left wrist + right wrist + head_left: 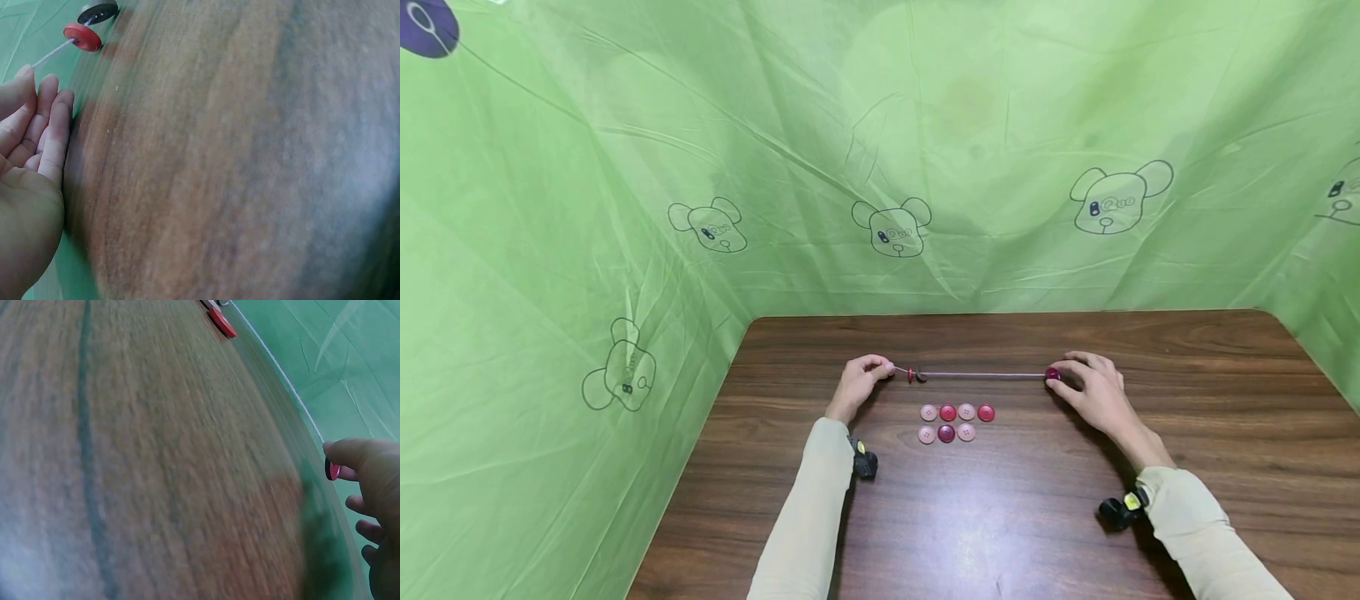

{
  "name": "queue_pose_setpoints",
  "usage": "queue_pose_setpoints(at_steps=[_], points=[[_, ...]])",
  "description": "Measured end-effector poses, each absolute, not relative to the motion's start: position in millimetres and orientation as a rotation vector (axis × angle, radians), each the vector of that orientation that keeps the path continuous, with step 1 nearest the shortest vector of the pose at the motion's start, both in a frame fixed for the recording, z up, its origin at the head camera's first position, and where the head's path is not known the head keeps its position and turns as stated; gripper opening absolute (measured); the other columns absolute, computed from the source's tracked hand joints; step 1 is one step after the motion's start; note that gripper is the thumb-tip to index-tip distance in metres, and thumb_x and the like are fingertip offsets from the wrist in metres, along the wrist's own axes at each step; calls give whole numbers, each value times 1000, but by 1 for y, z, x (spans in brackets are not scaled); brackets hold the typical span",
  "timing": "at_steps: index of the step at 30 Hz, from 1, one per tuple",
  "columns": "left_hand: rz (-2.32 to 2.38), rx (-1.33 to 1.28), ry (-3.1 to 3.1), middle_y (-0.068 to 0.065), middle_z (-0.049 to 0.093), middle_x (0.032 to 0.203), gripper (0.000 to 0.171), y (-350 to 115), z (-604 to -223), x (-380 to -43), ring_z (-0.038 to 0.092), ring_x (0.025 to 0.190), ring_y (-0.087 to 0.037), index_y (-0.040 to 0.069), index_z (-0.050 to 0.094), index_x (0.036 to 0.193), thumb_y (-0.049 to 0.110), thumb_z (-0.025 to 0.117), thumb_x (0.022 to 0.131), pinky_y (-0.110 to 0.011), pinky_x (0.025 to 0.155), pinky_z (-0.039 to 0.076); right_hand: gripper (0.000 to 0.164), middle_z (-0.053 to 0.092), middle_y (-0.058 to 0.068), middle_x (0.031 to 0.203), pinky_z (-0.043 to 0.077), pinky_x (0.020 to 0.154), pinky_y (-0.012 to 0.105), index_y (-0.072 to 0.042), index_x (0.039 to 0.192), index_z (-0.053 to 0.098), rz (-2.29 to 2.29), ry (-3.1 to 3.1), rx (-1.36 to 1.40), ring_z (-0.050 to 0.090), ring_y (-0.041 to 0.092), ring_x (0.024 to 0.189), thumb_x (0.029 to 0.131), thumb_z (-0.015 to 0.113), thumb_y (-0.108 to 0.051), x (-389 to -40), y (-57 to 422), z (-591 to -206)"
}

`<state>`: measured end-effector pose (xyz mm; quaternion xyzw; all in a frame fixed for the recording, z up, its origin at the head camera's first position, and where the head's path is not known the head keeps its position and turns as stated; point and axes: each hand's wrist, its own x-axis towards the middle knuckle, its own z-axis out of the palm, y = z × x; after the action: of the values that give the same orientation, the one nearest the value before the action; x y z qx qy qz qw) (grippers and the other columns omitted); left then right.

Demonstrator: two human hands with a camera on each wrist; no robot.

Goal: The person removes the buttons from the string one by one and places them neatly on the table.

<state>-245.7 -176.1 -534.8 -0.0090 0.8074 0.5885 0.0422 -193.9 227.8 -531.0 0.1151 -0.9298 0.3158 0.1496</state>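
Note:
A thin pale string (985, 375) stretches straight between the two hands. My left hand (856, 385) pinches its left end between thumb and fingertip. Close to that hand, a red button (82, 37) and a dark button (97, 11) are threaded on the string, standing on edge side by side. Toward the other end, my right hand (1093, 392) pinches a dark magenta button (1052, 374) where the string meets it. In the right wrist view, part of this magenta button (332, 469) is hidden by the thumb and fingers.
On the brown wooden table (1037, 492), loose buttons lie in two rows below the string. They include pink buttons (966, 412), red buttons (986, 413) and a maroon button (946, 433). A green curtain (985, 275) with bear outlines rises behind the table and along its sides.

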Motion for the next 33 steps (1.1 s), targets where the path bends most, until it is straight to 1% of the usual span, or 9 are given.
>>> queue_pose_setpoints(at_steps=[3,7,10,14,20,24,28,31,33], points=[[1796,-27,2459,-8,70,88,13,-176,-534,-246,60,84,-14,2,70,90,15,69,87,-24,77,44,27,55,22,124,25,86,61,-8,105,69,909,-2671,326,39,47,118,82,75,-22,-193,229,-531],[1788,-41,2448,-17,70,98,19,-176,-534,-247,59,90,-20,-2,69,95,17,69,88,-25,78,42,27,55,22,124,25,87,62,-8,105,69,907,-2663,327,39,47,118,82,74,-22,-193,231,-531],[1793,-52,2452,-11,70,94,19,-176,-532,-246,58,87,-15,1,70,93,19,70,87,-24,78,42,27,55,22,123,25,86,62,-8,104,69,903,-2652,344,40,47,116,82,74,-21,-192,229,-529],[1800,-55,2462,-1,69,86,15,-176,-532,-245,57,82,-9,4,70,89,18,71,86,-22,77,42,24,56,22,123,26,87,62,-8,101,69,907,-2630,386,41,45,116,80,75,-20,-187,221,-526],[1806,-49,2468,3,68,83,12,-176,-534,-245,57,81,-8,5,69,87,17,70,86,-24,77,43,24,57,19,123,28,89,59,-12,98,70,885,-2623,529,42,41,118,78,77,-21,-175,198,-519],[1808,-49,2464,1,68,85,13,-176,-533,-244,58,82,-9,5,69,89,18,70,87,-24,78,43,27,56,16,124,29,90,57,-15,100,70,872,-2617,679,42,39,119,76,79,-22,-163,180,-515],[1812,-52,2454,-3,69,88,14,-176,-533,-245,58,83,-10,3,70,91,17,70,87,-23,78,43,28,56,15,126,30,92,58,-18,101,71,866,-2624,815,42,37,120,75,80,-24,-153,164,-514],[1809,-47,2439,-11,70,93,16,-176,-533,-246,59,87,-16,1,70,94,16,69,88,-25,79,43,30,56,15,128,30,94,58,-19,102,72,848,-2625,884,42,36,121,74,80,-25,-149,156,-515],[1795,-36,2435,-17,69,97,18,-177,-533,-247,60,91,-23,-2,69,96,14,67,88,-27,81,44,31,55,15,128,30,94,58,-20,103,72,828,-2626,912,43,36,121,74,80,-26,-147,152,-515]])
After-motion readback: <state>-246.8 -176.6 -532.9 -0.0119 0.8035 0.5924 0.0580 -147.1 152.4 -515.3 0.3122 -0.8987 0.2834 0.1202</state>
